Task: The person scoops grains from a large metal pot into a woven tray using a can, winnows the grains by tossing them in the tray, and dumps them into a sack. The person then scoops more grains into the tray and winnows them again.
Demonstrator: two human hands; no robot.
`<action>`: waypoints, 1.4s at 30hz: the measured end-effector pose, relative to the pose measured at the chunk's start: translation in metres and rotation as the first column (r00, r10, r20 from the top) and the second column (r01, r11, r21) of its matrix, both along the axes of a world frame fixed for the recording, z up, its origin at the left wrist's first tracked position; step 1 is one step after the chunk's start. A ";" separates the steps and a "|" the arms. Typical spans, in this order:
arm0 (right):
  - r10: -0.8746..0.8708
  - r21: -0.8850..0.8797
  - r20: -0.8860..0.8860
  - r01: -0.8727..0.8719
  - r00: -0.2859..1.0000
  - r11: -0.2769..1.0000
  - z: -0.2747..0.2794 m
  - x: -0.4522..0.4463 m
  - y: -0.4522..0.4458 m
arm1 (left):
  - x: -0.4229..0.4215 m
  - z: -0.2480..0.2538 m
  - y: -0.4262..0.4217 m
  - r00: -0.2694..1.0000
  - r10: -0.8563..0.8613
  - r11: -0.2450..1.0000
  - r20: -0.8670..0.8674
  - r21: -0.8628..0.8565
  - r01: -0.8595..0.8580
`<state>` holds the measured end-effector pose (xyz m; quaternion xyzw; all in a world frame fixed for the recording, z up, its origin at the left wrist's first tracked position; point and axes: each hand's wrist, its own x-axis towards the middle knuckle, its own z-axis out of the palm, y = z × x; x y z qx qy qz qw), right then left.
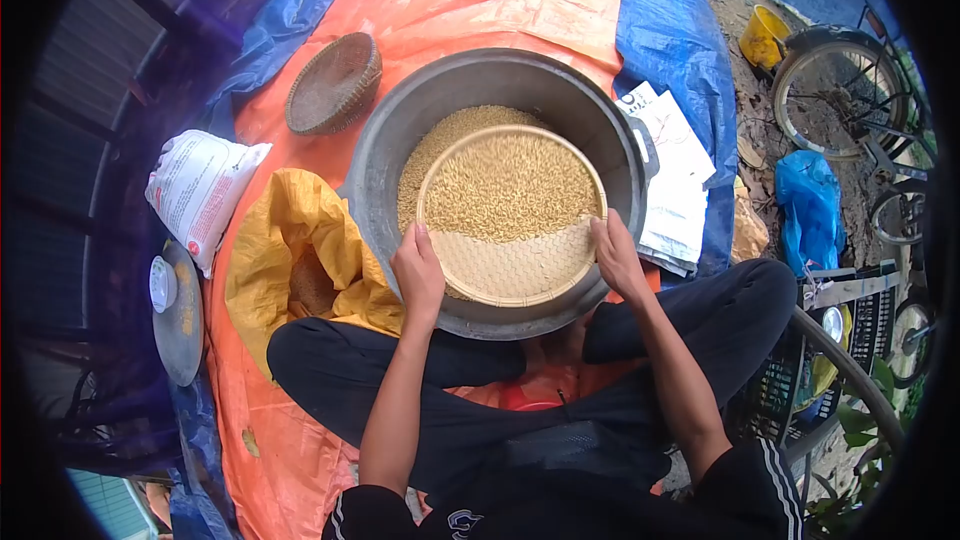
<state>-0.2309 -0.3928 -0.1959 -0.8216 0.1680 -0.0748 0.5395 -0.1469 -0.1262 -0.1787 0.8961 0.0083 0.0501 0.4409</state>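
Observation:
Both hands hold a round woven bamboo winnowing tray [520, 275] by opposite sides of its rim. My left hand [417, 265] grips the left edge, and my right hand [618, 252] grips the right edge. Golden unhusked grain [512, 180] covers the far part of the tray, looking blurred at its far side; the near part shows bare weave. Beneath the tray stands a large grey metal basin [500, 65] with a heap of the same grain [425, 155] inside. The tray hides much of that heap.
On the orange tarp [450, 0] sit a woven basket [335, 85] and an open yellow sack [265, 250]. A white filled bag [205, 190] and a round lid [180, 330] lie left. White sacks [675, 170], a blue plastic bag [810, 210] and a bicycle wheel [838, 95] are right.

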 end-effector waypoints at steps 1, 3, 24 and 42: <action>0.004 0.001 0.000 -0.004 1.000 1.000 0.006 0.001 0.001 | 0.001 -0.001 -0.004 1.000 0.004 1.000 0.000 0.001 -0.004; 0.001 0.068 0.056 -0.005 0.998 0.998 0.021 0.001 0.001 | 0.005 -0.003 -0.013 0.856 0.121 0.991 0.503 -0.111 -0.074; 0.032 -0.010 -0.018 -0.033 0.999 0.999 -0.009 -0.005 -0.014 | 0.006 -0.012 -0.005 0.991 -0.064 0.998 0.120 0.025 0.062; -0.001 -0.031 0.106 0.005 0.994 1.000 0.005 0.002 -0.005 | 0.007 0.003 -0.011 0.944 0.012 0.998 0.329 -0.059 0.008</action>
